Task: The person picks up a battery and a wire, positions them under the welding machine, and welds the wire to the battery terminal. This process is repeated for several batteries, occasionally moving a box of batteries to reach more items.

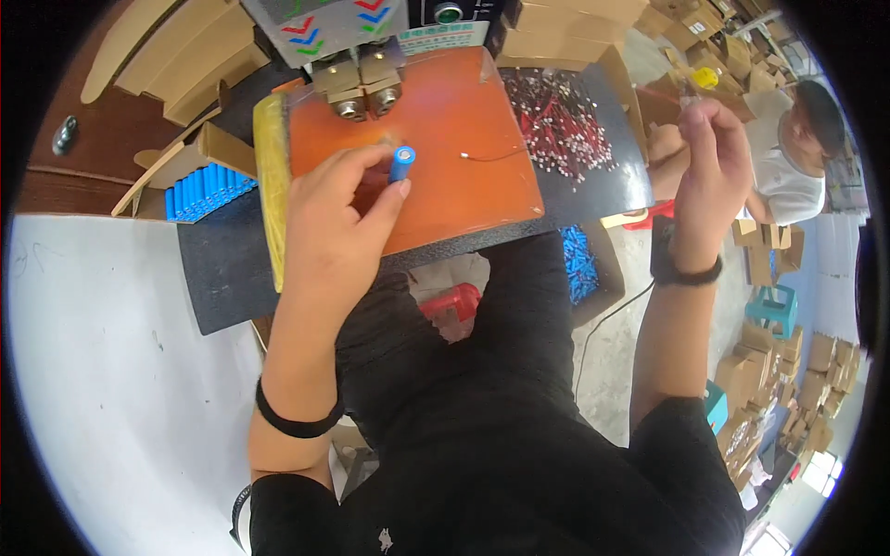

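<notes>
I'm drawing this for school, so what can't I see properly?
All in the head view:
Lower end of the small blue cylindrical battery: hidden by the left hand.
Top of the grey metal machine: cut off by the upper picture edge.
Whatever the right hand may pinch: too small and blurred.
Single wires in the tangled red-and-black wire pile: too small to count.

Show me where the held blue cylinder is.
In the head view, left of centre, the blue cylinder is pinched in the left hand over the orange board, nearer the person than the metal blocks.
</notes>
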`<action>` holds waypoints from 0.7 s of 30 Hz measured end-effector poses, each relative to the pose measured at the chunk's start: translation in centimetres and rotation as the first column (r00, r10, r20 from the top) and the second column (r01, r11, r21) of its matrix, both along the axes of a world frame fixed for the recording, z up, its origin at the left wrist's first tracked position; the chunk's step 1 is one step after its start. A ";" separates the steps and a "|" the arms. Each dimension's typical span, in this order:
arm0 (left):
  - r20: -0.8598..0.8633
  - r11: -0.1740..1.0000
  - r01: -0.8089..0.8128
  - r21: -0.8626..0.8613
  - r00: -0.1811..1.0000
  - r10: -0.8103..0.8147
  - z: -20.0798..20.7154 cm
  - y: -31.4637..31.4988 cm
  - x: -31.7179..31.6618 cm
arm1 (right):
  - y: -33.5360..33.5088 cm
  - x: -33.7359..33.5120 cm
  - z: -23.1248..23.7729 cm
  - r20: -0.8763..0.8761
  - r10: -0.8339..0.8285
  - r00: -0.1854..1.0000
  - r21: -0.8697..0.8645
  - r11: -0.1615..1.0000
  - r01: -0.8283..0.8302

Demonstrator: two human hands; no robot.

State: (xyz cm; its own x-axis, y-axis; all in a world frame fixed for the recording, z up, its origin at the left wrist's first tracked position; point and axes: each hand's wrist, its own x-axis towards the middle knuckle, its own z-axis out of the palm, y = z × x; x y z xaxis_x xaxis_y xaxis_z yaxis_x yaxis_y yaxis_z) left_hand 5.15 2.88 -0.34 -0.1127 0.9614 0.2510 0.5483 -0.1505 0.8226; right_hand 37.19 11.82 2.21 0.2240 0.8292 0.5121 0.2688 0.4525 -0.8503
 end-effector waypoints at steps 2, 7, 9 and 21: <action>0.025 1.000 -0.014 0.013 1.000 0.014 -0.7 0.3 0.0 | -1.5 -2.2 -0.9 -0.090 0.174 0.981 0.053 0.984 -0.169; -0.063 0.999 -0.014 0.043 0.998 0.017 -1.1 0.8 -0.1 | -3.8 -8.0 -3.3 -0.363 0.260 0.895 0.001 0.960 -0.279; -0.060 0.999 -0.021 0.027 0.998 0.023 -1.0 0.9 -0.3 | -3.8 -9.2 -3.8 -0.431 0.279 0.858 -0.032 0.946 -0.324; 0.096 0.997 -0.063 -0.054 0.993 0.068 -0.6 2.0 -0.9 | -2.9 -12.0 -4.8 -0.545 0.268 0.794 -0.080 0.927 -0.368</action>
